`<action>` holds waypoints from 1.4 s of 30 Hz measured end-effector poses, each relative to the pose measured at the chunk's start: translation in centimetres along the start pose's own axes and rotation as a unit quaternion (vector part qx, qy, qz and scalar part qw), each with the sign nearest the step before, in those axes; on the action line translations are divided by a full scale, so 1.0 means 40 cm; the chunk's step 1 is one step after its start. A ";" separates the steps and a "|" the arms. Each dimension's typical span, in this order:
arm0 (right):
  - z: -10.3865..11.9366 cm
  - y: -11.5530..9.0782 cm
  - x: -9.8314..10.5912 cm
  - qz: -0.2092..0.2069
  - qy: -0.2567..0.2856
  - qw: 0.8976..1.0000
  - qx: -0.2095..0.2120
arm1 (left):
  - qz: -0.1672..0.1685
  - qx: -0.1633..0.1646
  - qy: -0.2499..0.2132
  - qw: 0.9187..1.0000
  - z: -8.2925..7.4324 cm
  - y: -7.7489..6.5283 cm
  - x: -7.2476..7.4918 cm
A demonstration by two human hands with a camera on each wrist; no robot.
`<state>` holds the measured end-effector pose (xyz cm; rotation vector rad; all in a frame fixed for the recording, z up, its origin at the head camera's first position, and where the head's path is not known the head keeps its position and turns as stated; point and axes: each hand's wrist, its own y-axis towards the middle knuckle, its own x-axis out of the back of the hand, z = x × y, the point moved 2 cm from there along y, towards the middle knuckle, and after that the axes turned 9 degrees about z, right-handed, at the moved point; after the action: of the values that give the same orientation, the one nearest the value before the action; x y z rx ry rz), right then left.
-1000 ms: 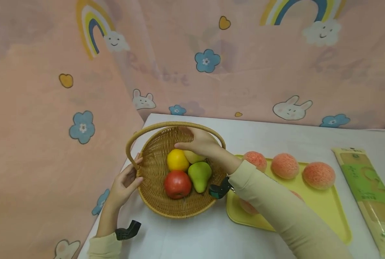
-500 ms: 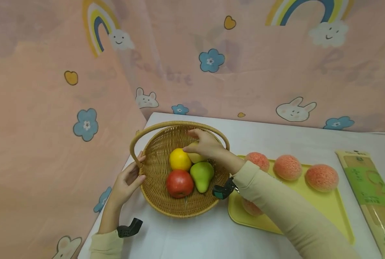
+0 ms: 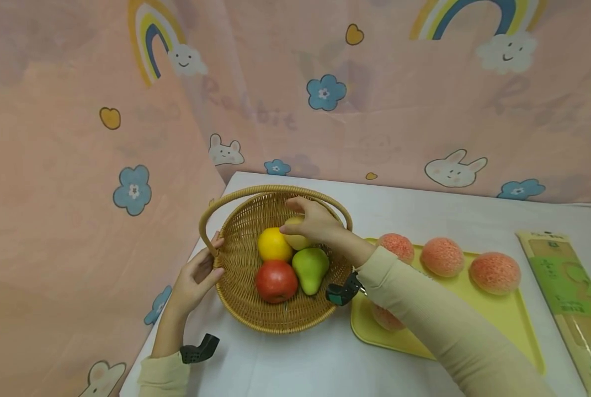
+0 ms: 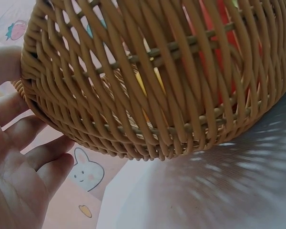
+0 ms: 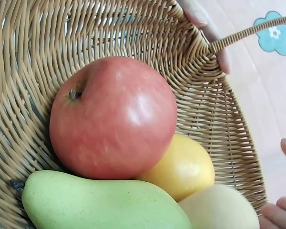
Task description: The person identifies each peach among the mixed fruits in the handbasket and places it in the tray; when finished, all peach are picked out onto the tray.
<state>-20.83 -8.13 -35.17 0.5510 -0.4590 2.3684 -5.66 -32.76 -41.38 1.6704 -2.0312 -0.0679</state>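
A wicker basket [image 3: 240, 298] with an arched handle holds a red apple [image 3: 276, 281], a green pear [image 3: 310, 270], a round yellow fruit [image 3: 274, 245] and a pale yellow fruit [image 3: 298, 241]. At the basket's left side, my left hand [image 3: 192, 284] grips the rim near the handle's foot; its fingers [image 4: 43, 152] show beside the weave in the left wrist view. My right hand [image 3: 320, 223] is inside the basket, spread above the pale fruit. In the right wrist view its fingertips [image 5: 279, 214] lie beside that fruit, not curled round it. Part of the fruit is hidden by the hand.
Right of the basket lies a yellow tray [image 3: 494, 325] bearing several round pinkish balls [image 3: 442, 257], partly covered by the right sleeve [image 3: 439, 320]. A long green and tan packet [image 3: 563, 292] lies farther right. A patterned pink cloth [image 3: 374, 110] hangs behind the white table [image 3: 285, 364].
My right hand has drawn back slightly from the basket's far side and its fingers have loosened, leaving more of the pale fruit visible. The round yellow fruit has shifted slightly left. My left hand keeps its place.
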 end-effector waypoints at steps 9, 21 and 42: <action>0.016 0.005 -0.013 0.023 0.026 0.998 0.055 | -0.003 -0.002 -0.004 1.000 -0.004 0.002 -0.002; 0.000 0.016 -0.021 0.033 0.010 0.997 0.071 | -0.005 -0.001 -0.008 1.000 -0.007 -0.001 -0.002; -0.055 0.026 -0.012 -0.005 0.016 0.996 -0.092 | -0.007 0.017 0.003 1.000 -0.014 0.005 -0.004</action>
<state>-21.75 -8.12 -37.45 0.4304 -0.6496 2.2920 -5.57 -32.41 -40.88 1.7030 -2.0268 -0.0321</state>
